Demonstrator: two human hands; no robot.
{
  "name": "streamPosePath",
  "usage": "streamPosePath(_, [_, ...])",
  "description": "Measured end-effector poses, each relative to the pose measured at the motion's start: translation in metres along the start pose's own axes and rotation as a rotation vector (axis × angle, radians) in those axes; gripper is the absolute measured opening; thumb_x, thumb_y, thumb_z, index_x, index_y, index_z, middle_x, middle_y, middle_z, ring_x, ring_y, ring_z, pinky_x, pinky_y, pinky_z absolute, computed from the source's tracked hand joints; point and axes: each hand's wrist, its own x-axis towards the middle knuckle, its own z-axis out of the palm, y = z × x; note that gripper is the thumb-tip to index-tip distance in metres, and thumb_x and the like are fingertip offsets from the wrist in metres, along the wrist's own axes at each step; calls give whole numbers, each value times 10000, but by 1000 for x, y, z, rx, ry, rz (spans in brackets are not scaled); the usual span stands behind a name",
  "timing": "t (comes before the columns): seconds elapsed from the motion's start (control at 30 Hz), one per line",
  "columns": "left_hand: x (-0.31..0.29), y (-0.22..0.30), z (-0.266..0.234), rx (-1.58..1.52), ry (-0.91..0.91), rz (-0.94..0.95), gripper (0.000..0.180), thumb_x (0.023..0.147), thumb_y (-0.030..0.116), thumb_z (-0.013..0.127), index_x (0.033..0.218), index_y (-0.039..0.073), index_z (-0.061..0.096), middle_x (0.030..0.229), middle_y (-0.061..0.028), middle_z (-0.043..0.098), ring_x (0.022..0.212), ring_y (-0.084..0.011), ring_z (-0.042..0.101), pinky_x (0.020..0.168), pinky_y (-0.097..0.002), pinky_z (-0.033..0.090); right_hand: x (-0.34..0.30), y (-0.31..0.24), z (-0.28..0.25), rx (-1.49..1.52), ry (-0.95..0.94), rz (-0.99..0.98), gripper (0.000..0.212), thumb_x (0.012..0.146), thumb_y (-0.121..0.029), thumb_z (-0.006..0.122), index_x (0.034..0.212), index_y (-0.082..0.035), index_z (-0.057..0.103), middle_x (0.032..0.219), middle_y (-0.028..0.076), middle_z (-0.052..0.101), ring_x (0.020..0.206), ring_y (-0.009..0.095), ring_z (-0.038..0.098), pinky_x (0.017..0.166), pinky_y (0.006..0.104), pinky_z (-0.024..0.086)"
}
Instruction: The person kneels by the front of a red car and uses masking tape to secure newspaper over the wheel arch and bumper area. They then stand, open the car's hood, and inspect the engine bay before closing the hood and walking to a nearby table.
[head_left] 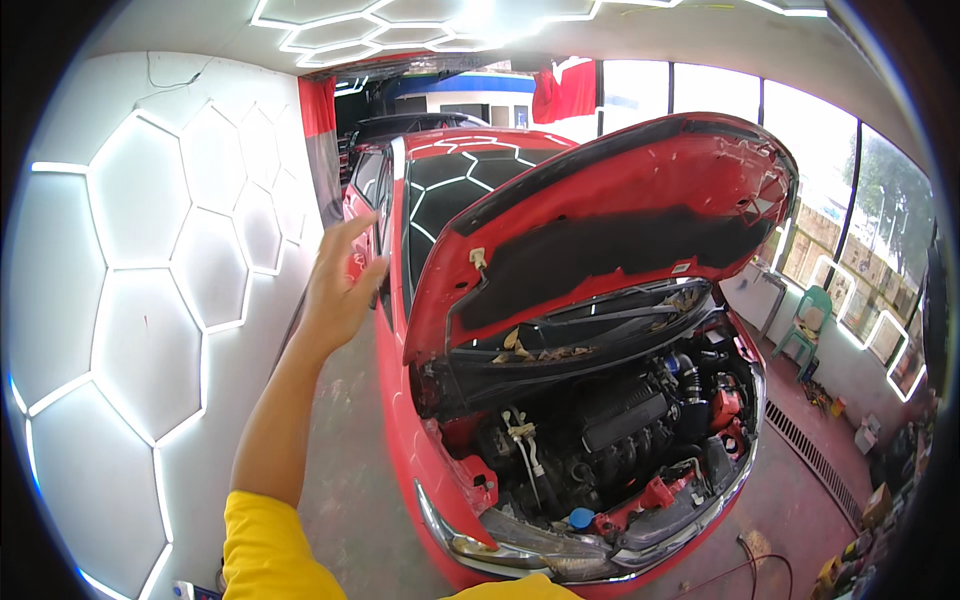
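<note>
My left hand [340, 287] is raised at the end of an outstretched arm in a yellow sleeve, to the left of a red car [398, 410]. Its fingers and thumb are spread apart and nothing is in them. In the picture it overlaps the car's side near the windshield [440, 190]; whether it touches the car I cannot tell. The car's red hood [590, 185] stands raised, with a black pad on its underside. Below it lies the uncovered engine [625, 415], with a blue cap [582, 517] near the front. My right hand is out of view.
A white wall [140, 330] with hexagonal light strips runs along the left. On the right are a green plastic chair [805, 325], a floor drain grate [815, 465] and clutter along the wall. A hose [755, 565] lies on the floor at the car's front right.
</note>
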Motion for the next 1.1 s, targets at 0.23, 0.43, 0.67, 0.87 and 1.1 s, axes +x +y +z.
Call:
streamPosePath(0.23, [61,-19,53,342,-116,587,171,981,254,727,1083,124,683,977,-67,680,964,-312,662,875,-464,498,-12,24,28,111,-16,-10,283,958,-273,755,1131,-50,777,993,164,783,867,323,716,783,457,583])
streamPosePath(0.43, [-35,-117,75,364,-164,545,141,934,174,729,994,78,646,895,-82,636,857,-302,632,805,-451,478,-85,3,36,49,-73,10,269,954,-262,768,1098,-35,771,922,129,769,800,287,699,716,431,577])
streamPosePath(0.67, [-169,-194,105,441,-282,331,175,955,221,698,900,91,594,830,-92,603,818,-292,616,775,-447,465,-154,39,35,-11,-23,294,308,937,-260,791,1106,-5,760,884,136,764,742,270,697,661,412,567])
streamPosePath(0.87, [-291,-251,110,720,-697,-257,172,980,209,684,1112,103,653,921,-94,688,1034,-320,699,877,-473,532,-189,69,31,-22,5,409,343,922,-258,810,1113,21,751,851,142,759,692,256,695,613,396,559])
streamPosePath(1.1, [-384,-295,99,340,-630,-621,260,984,274,712,1127,58,733,909,-180,748,977,-412,738,860,-516,568,-203,115,12,30,50,428,358,922,-249,817,1120,39,742,816,143,753,632,232,688,554,374,543])
